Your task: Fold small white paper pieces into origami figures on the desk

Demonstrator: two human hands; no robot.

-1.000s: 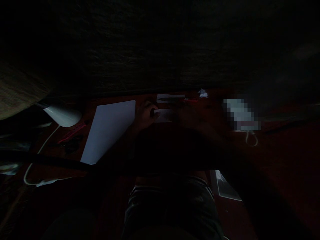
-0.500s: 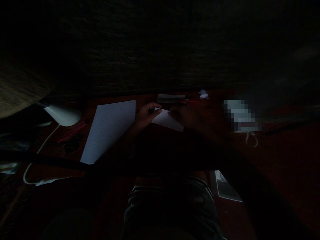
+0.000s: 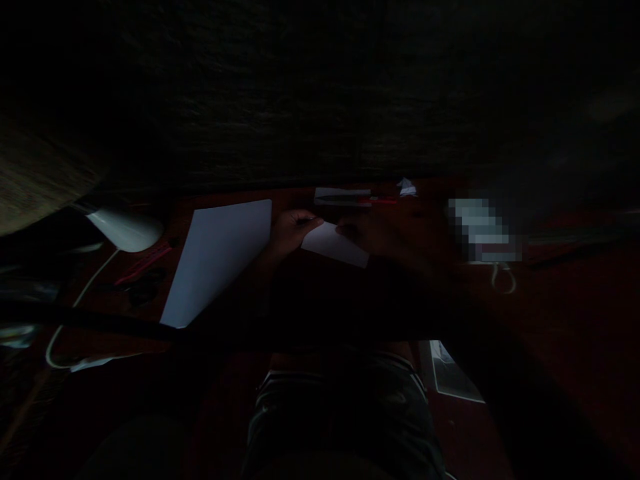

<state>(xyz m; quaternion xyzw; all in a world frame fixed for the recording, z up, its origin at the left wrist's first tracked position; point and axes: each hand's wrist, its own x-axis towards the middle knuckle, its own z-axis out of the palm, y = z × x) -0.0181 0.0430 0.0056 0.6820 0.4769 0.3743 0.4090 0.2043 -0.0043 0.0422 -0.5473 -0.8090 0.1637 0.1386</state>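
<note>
A small white piece of paper (image 3: 336, 244) is pinched between my two hands above the dark reddish table. At its upper left edge my left hand (image 3: 294, 228) closes thumb and fingers on it. My right hand (image 3: 367, 230) grips its upper right edge; shadow hides most of those fingers. Left of my hands lies a large white sheet or stack of paper (image 3: 220, 257). Beyond them a dark-bladed knife with a red handle (image 3: 383, 200) rests across a pale paper strip (image 3: 343, 192).
A crumpled paper scrap (image 3: 407, 188) lies at the back. On the left are a white lamp (image 3: 127, 230) with its cord, a red ruler-like strip (image 3: 145, 263) and a dark object (image 3: 143, 290), perhaps scissors. A blurred-out pale object (image 3: 483, 230) with a cord loop sits right.
The small paper and both hands have shifted slightly towards me. My left fingers have drawn in closer to the paper's upper edge. Everything else looks unmoved.
</note>
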